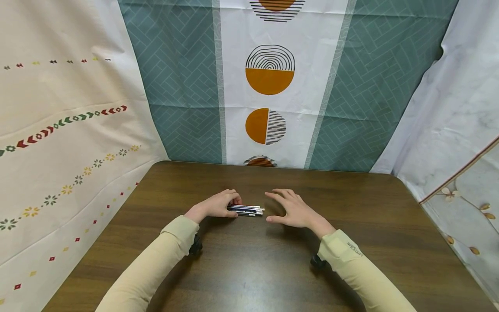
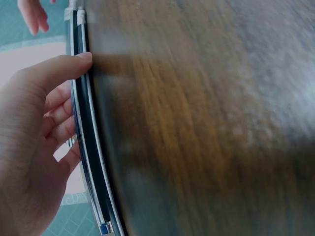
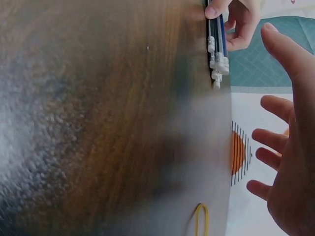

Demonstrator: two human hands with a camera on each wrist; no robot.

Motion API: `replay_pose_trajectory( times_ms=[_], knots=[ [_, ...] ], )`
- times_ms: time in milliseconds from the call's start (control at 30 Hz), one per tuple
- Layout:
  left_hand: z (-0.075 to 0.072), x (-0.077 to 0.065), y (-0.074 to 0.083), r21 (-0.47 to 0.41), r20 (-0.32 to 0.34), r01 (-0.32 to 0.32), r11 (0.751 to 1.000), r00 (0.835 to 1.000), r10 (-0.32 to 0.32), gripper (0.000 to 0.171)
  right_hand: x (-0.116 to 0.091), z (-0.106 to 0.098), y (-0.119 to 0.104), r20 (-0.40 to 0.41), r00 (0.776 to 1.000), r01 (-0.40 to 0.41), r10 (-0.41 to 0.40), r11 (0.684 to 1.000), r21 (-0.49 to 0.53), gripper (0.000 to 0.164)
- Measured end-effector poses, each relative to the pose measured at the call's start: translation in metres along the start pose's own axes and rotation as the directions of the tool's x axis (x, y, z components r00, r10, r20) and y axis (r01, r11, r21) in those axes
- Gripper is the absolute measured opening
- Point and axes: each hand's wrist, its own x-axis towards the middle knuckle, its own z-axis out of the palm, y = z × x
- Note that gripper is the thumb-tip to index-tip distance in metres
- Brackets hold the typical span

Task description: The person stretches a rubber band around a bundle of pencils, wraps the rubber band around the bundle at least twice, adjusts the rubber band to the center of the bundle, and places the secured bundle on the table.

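While the left hand (image 1: 216, 206) grips them, apparently to keep the bundle together, pencils (image 1: 247, 210): several, side by side on the table (image 1: 249, 264), beyond its middle, white eraser ends toward the right. Right hand (image 1: 294, 211): fingers spread, grasping nothing, just beside those ends, presumably kept free. Yellow loop (image 3: 202, 221): near the far edge. Table surface: brown wood-grain, glossy. Surround: patterned hanging cloths (image 1: 187, 82), teal-and-white behind, pale at both sides.

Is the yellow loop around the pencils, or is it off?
Off. The right wrist view shows the yellow loop apart from the pencils, which the left hand holds.
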Motion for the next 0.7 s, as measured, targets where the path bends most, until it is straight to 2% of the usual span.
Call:
replay_pose_trajectory(
  times_ms=[300, 700],
  knots=[
    [0.003, 0.0007, -0.0012, -0.023, -0.024, 0.004, 1.0, 1.0, -0.005, 0.03, 0.0015, 0.0026, -0.0002, 0.007, 1.0, -0.004, 0.004, 1.0, 0.007, 0.083],
    [0.0011, 0.0026, -0.0004, -0.09, 0.04, 0.047, 0.995, 0.998, -0.044, 0.027, 0.0025, 0.0037, 0.001, 0.009, 1.0, -0.012, 0.011, 1.0, 0.005, 0.083]
  ],
)
